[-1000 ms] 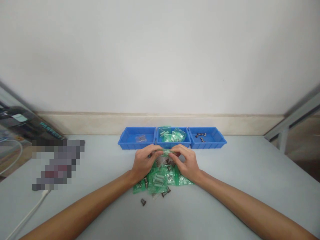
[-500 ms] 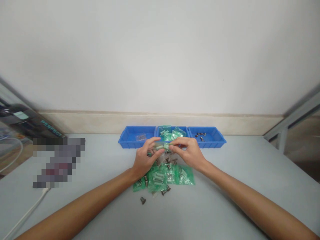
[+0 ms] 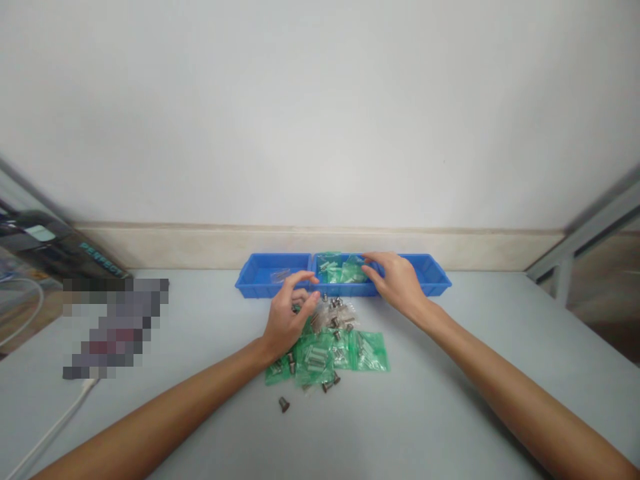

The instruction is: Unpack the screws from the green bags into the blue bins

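Observation:
My left hand (image 3: 290,310) hovers over the left side of a pile on the table, thumb and fingers apart and holding nothing. Over the middle blue tray (image 3: 345,290), my right hand (image 3: 397,280) has its thumb and forefinger parted at the right edge of a green plastic bag (image 3: 353,270). Another green bag (image 3: 329,268) lies beside it in that tray. In the pile are several green bags (image 3: 315,360) with small pale cylindrical parts inside, a clear bag (image 3: 345,313), and loose dark metal fasteners like bolts (image 3: 327,385).
The left blue tray (image 3: 260,270) holds a small clear bag. Part of the right blue tray (image 3: 433,273) is behind my right hand. One loose fastener (image 3: 284,404) lies nearest me. A pixelated object (image 3: 117,327) with a white cable (image 3: 60,423) is at left, beside a black box (image 3: 55,243).
My right hand has moved away from my left, rightward and up to the middle tray. The green bag held between both hands has left my left hand, which has opened.

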Action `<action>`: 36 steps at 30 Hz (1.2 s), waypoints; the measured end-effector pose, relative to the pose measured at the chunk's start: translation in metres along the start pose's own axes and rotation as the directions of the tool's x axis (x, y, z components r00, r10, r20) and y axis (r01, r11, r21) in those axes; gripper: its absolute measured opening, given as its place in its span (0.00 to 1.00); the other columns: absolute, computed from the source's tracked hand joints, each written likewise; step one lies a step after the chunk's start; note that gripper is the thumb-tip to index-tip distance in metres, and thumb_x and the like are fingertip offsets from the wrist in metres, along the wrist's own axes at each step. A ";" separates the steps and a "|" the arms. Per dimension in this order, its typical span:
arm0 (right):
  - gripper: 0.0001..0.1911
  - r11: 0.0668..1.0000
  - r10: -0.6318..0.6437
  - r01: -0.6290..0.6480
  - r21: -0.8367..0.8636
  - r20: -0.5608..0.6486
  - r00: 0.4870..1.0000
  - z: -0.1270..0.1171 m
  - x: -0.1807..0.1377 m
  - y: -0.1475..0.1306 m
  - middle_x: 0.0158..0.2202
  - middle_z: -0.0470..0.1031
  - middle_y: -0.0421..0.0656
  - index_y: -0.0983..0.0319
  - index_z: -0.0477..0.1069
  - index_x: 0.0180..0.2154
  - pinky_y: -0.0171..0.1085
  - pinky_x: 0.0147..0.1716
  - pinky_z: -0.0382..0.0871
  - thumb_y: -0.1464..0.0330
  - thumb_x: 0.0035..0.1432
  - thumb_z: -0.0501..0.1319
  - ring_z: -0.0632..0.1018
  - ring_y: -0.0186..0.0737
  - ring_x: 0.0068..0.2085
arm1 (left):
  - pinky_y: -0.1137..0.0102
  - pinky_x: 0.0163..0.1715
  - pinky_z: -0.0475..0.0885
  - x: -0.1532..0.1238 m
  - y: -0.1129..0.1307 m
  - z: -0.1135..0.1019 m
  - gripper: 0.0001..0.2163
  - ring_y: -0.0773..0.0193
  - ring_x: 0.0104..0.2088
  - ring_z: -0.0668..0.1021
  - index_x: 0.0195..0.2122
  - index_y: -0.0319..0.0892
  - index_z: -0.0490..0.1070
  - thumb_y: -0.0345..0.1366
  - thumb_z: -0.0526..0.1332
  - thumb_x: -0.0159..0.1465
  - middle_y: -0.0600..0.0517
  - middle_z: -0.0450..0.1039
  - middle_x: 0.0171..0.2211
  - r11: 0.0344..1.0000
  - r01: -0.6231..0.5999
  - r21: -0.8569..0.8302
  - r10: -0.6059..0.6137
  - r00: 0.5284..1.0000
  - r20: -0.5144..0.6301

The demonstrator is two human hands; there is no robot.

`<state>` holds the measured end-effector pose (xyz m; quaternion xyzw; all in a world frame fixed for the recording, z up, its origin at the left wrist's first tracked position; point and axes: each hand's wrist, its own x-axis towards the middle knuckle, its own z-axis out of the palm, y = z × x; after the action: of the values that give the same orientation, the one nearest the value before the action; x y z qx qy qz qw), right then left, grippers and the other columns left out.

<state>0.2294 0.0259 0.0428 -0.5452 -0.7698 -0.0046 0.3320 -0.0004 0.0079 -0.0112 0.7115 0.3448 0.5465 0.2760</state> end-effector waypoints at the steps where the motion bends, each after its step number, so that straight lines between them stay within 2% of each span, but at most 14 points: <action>1: 0.10 1.000 -0.020 0.020 -0.023 -0.001 1.000 0.001 0.000 -0.001 0.42 0.80 0.49 0.63 0.76 0.43 0.46 0.46 0.71 0.72 0.59 0.60 0.78 0.49 0.45 | 0.77 0.23 0.69 0.000 0.000 0.000 0.12 0.76 0.22 0.71 0.50 0.44 0.62 0.34 0.58 0.65 0.51 0.72 0.42 1.000 0.002 -0.002 -0.002 1.000 0.002; 6: 0.08 0.998 -0.065 0.066 -0.021 0.016 0.998 -0.003 -0.002 -0.010 0.36 0.80 0.47 0.63 0.77 0.37 0.42 0.41 0.70 0.75 0.58 0.59 0.78 0.45 0.39 | 0.77 0.23 0.69 0.000 0.000 -0.001 0.12 0.76 0.21 0.71 0.50 0.42 0.63 0.35 0.58 0.66 0.50 0.72 0.41 1.000 0.012 0.005 -0.012 1.000 0.012; 9: 0.06 0.995 -0.105 0.103 0.021 0.217 0.971 -0.007 -0.006 -0.018 0.29 0.79 0.44 0.62 0.76 0.31 0.36 0.31 0.66 0.77 0.55 0.61 0.77 0.40 0.30 | 0.77 0.23 0.69 0.000 0.001 -0.001 0.11 0.76 0.21 0.71 0.49 0.42 0.63 0.35 0.57 0.66 0.50 0.72 0.41 1.000 0.020 0.012 -0.020 1.000 0.012; 12: 0.06 0.979 -0.201 0.175 0.101 0.421 0.885 -0.006 -0.015 -0.026 0.23 0.76 0.39 0.61 0.76 0.27 0.33 0.24 0.59 0.77 0.50 0.65 0.73 0.34 0.23 | 0.77 0.23 0.69 0.000 0.002 -0.001 0.11 0.76 0.20 0.71 0.49 0.42 0.64 0.34 0.57 0.66 0.51 0.73 0.41 1.000 0.019 0.010 -0.019 1.000 0.012; 14: 0.05 0.971 -0.239 0.205 0.123 0.476 0.846 -0.004 -0.022 -0.033 0.20 0.73 0.38 0.61 0.75 0.25 0.33 0.21 0.54 0.74 0.48 0.69 0.70 0.33 0.21 | 0.77 0.23 0.69 -0.001 0.002 -0.001 0.11 0.76 0.20 0.71 0.49 0.42 0.64 0.34 0.57 0.66 0.51 0.73 0.40 1.000 0.016 0.003 -0.016 1.000 0.013; 16: 0.07 0.970 -0.241 0.222 0.095 0.467 0.851 -0.002 -0.028 -0.042 0.19 0.71 0.39 0.61 0.73 0.24 0.33 0.20 0.52 0.70 0.48 0.70 0.70 0.34 0.20 | 0.77 0.23 0.69 -0.001 0.001 -0.001 0.10 0.76 0.20 0.71 0.49 0.43 0.64 0.34 0.57 0.66 0.51 0.72 0.40 1.000 0.014 -0.001 -0.014 1.000 0.013; 18: 0.06 0.961 -0.273 0.262 0.084 0.417 0.867 -0.001 -0.035 -0.054 0.23 0.74 0.40 0.62 0.73 0.26 0.33 0.22 0.56 0.71 0.51 0.68 0.71 0.35 0.23 | 0.77 0.23 0.69 -0.002 0.001 -0.001 0.10 0.77 0.21 0.71 0.49 0.43 0.63 0.34 0.57 0.66 0.51 0.72 0.41 1.000 0.017 -0.002 -0.017 1.000 0.012; 21: 0.02 0.886 -0.461 0.411 0.214 0.327 0.825 0.000 -0.050 -0.079 0.30 0.76 0.43 0.64 0.73 0.33 0.34 0.28 0.64 0.71 0.57 0.64 0.74 0.36 0.29 | 0.78 0.22 0.68 -0.002 0.001 -0.001 0.10 0.77 0.21 0.71 0.49 0.43 0.63 0.34 0.57 0.66 0.51 0.71 0.41 0.999 0.045 -0.013 -0.045 0.999 0.004; 23: 0.04 0.758 -0.650 0.586 0.286 0.272 0.709 0.003 -0.064 -0.095 0.35 0.77 0.45 0.64 0.73 0.37 0.35 0.35 0.67 0.71 0.60 0.61 0.75 0.38 0.37 | 0.79 0.21 0.67 -0.002 0.001 -0.001 0.10 0.77 0.21 0.71 0.49 0.44 0.63 0.35 0.57 0.67 0.51 0.70 0.42 0.997 0.067 -0.036 -0.068 0.998 -0.005; 25: 0.06 0.642 -0.767 0.708 0.294 0.256 0.589 0.008 -0.079 -0.108 0.42 0.77 0.45 0.62 0.73 0.41 0.37 0.41 0.68 0.72 0.62 0.59 0.75 0.38 0.41 | 0.79 0.20 0.67 -0.002 0.000 -0.001 0.10 0.77 0.21 0.71 0.49 0.43 0.63 0.36 0.57 0.67 0.51 0.70 0.41 0.995 0.077 -0.058 -0.078 0.997 -0.018; 27: 0.07 0.583 -0.810 0.767 0.268 0.259 0.526 0.014 -0.092 -0.115 0.50 0.75 0.46 0.61 0.72 0.44 0.37 0.44 0.68 0.71 0.64 0.58 0.74 0.38 0.46 | 0.79 0.20 0.67 -0.001 0.000 0.000 0.11 0.77 0.20 0.70 0.48 0.43 0.63 0.37 0.57 0.66 0.51 0.71 0.41 0.995 0.080 -0.066 -0.082 0.996 -0.028; 29: 0.08 0.555 -0.827 0.797 0.237 0.258 0.499 0.021 -0.100 -0.118 0.54 0.72 0.47 0.61 0.73 0.44 0.37 0.45 0.68 0.70 0.65 0.57 0.73 0.38 0.49 | 0.79 0.19 0.67 -0.001 -0.001 0.000 0.11 0.77 0.20 0.70 0.48 0.43 0.63 0.37 0.57 0.66 0.51 0.71 0.40 0.994 0.080 -0.068 -0.083 0.996 -0.031; 32: 0.07 0.537 -0.836 0.817 0.211 0.263 0.482 0.030 -0.104 -0.119 0.50 0.74 0.47 0.62 0.74 0.39 0.37 0.43 0.68 0.70 0.65 0.57 0.74 0.38 0.47 | 0.79 0.19 0.67 -0.001 -0.001 0.000 0.10 0.77 0.20 0.70 0.48 0.43 0.63 0.36 0.57 0.66 0.52 0.71 0.40 0.995 0.075 -0.069 -0.077 0.997 -0.026; 36: 0.09 0.555 -0.825 0.806 0.205 0.260 0.502 0.034 -0.104 -0.121 0.36 0.77 0.45 0.65 0.73 0.32 0.35 0.35 0.69 0.73 0.64 0.57 0.74 0.37 0.36 | 0.79 0.19 0.66 -0.001 0.000 0.000 0.10 0.77 0.20 0.70 0.47 0.43 0.64 0.36 0.57 0.66 0.52 0.71 0.40 0.995 0.064 -0.071 -0.067 0.997 -0.034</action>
<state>0.1290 -0.0973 0.0058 -0.1009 -0.9785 -0.0484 0.1734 -0.0003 0.0077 -0.0118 0.6797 0.3538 0.5617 0.3120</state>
